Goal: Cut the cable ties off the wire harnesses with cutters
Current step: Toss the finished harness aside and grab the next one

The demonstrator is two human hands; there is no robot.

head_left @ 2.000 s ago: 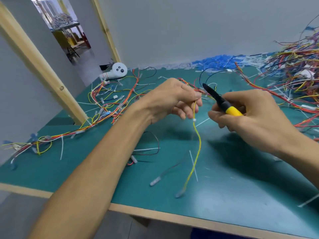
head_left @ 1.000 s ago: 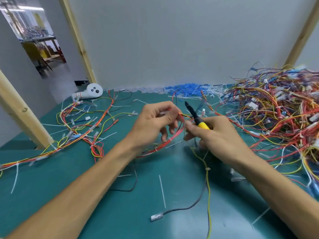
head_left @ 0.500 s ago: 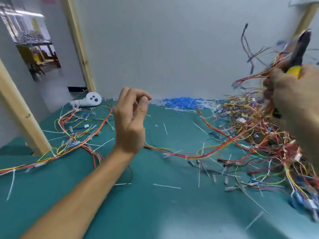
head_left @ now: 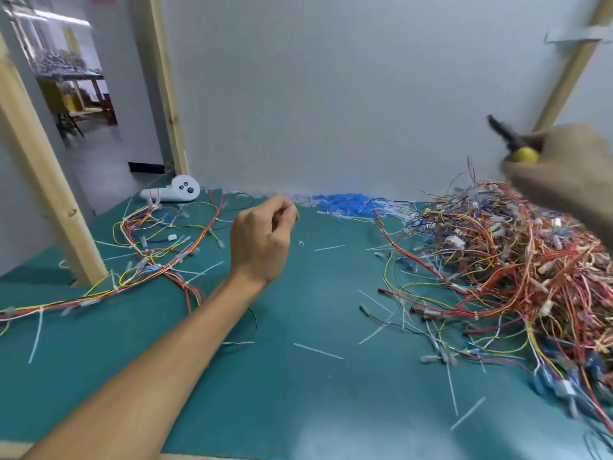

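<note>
My right hand (head_left: 564,174) is raised at the far right, blurred, above a big tangled pile of red, yellow and orange wire harnesses (head_left: 497,260). It grips the cutters (head_left: 515,149) by their yellow and black handle, with the dark tip pointing up and left. My left hand (head_left: 262,240) hovers over the middle of the green mat (head_left: 298,393). Its fingers are curled in against the thumb and I see nothing in it. A second spread of harnesses (head_left: 159,250) lies on the mat at the left.
Cut white cable ties (head_left: 318,350) lie scattered over the mat. A heap of blue and white bits (head_left: 348,202) lines the back wall. A white controller (head_left: 172,191) sits at the back left. A wooden post (head_left: 43,180) stands at the left edge.
The harness I held between both hands is gone: my right hand swung it up and right to the pile. My left hand let go and has curled its fingers.
</note>
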